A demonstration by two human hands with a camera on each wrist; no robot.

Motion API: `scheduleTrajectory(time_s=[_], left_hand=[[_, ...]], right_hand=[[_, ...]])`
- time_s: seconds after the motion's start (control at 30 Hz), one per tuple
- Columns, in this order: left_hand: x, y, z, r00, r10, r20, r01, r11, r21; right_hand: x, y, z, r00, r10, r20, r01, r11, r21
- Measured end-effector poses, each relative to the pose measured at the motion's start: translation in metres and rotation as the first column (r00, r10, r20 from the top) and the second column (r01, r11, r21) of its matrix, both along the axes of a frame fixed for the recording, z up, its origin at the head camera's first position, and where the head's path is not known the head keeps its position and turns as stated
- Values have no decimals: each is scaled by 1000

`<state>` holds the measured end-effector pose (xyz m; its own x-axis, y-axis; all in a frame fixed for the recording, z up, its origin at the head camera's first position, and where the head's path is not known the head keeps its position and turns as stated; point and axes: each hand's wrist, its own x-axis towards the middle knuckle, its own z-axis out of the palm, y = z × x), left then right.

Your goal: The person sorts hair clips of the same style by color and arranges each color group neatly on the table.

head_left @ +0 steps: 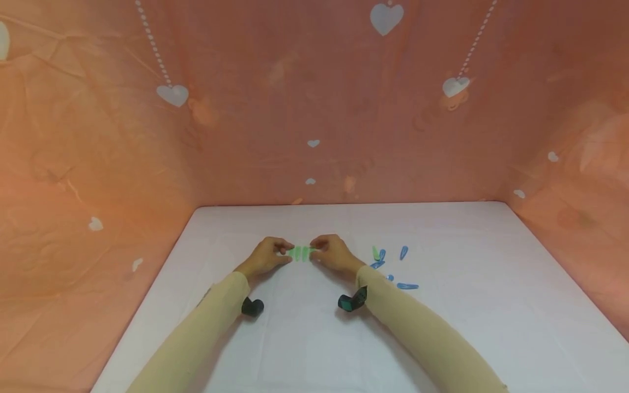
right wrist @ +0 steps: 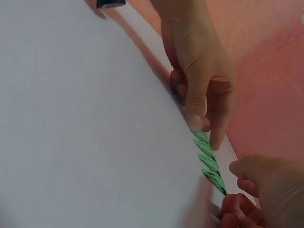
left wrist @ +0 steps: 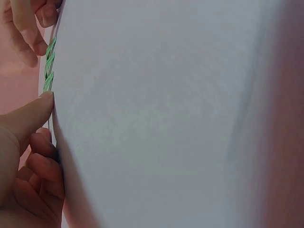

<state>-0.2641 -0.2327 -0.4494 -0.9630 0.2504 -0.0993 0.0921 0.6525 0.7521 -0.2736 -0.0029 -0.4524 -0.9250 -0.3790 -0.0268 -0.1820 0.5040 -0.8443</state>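
Observation:
Several green snap hair clips [head_left: 305, 254] lie side by side in a short row on the white table, between the two hands. At the row's left end, my left hand [head_left: 265, 256] pinches the outermost clip between thumb and fingers. My right hand [head_left: 336, 254] closes its thumb and fingertips around the clip at the opposite end. In the right wrist view the green clips [right wrist: 209, 159] slant parallel to each other, with the left hand [right wrist: 202, 80] above them and the right hand [right wrist: 270, 183] below. Fingertips partly cover both end clips.
Right of the right hand lie several loose blue snap hair clips [head_left: 404, 252] and one green clip [head_left: 375, 253]. The white table [head_left: 304, 338] meets orange cloth walls [head_left: 314, 109] printed with white hearts. A dark wrist camera [head_left: 352, 300] juts from the right sleeve.

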Motion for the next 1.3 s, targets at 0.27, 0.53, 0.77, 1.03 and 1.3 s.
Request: scheduleTrajectory(time_s=[0.27, 0.53, 0.77, 1.03, 1.3], left_hand=[[1, 2, 5, 999, 16, 33, -17, 1000, 11], [1, 1, 4, 1000, 11, 25, -12, 1000, 20], [0, 0, 2, 1000, 5, 16, -6, 1000, 30], [0, 1, 2, 1000, 12, 19, -12, 1000, 17], [1, 2, 4, 999, 19, 26, -19, 1000, 7]], right_hand=[[-3, 17, 4, 993, 16, 113, -6, 996, -91], [0, 32, 13, 998, 48, 48, -46, 998, -32], [7, 45, 29, 997, 71, -32, -70, 997, 22], [13, 61, 36, 987, 115, -110, -111, 993, 42], [16, 83, 41, 982, 138, -130, -129, 989, 72]])
